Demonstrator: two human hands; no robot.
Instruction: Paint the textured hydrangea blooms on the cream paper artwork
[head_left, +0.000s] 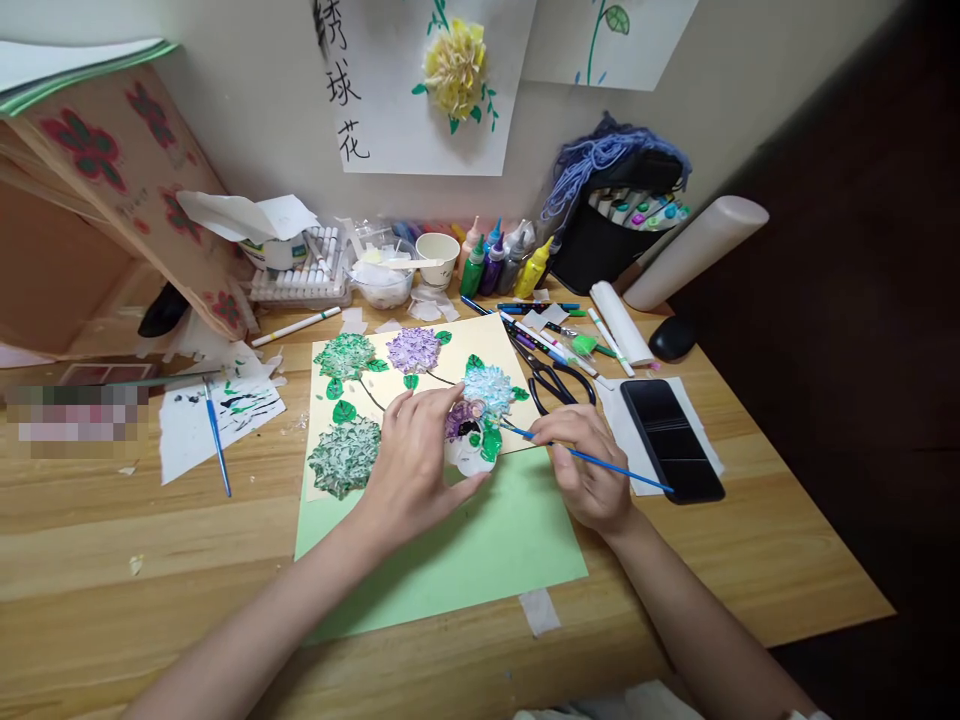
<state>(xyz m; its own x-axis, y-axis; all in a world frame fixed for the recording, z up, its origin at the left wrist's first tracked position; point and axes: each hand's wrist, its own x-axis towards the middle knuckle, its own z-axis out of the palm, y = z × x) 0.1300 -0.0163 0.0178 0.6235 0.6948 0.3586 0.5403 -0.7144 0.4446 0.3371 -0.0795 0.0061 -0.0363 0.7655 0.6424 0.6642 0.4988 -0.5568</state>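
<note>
My right hand (589,465) pinches a thin blue paintbrush (611,467). The brush tip is beside the light blue textured flower (489,390) on the cream paper (379,365). My left hand (420,445) lies over the same paper, thumb and fingers apart. Between that thumb and the blue flower sits a small white paint palette (472,460) with purple, black and green paint in it. Other textured flowers with green leaves show on the sheet: a purple one (413,350), a green one (343,355) and a grey-green one (345,458). Part of the artwork is hidden under my left hand.
A green sheet (450,560) lies beneath. Black-handled scissors (559,385), pens and a phone (671,440) lie to the right. At left, another brush (217,440) rests on paint-stained paper (180,430). Paint bottles (493,265), a paper cup (437,258) and a plastic bowl (384,288) stand behind.
</note>
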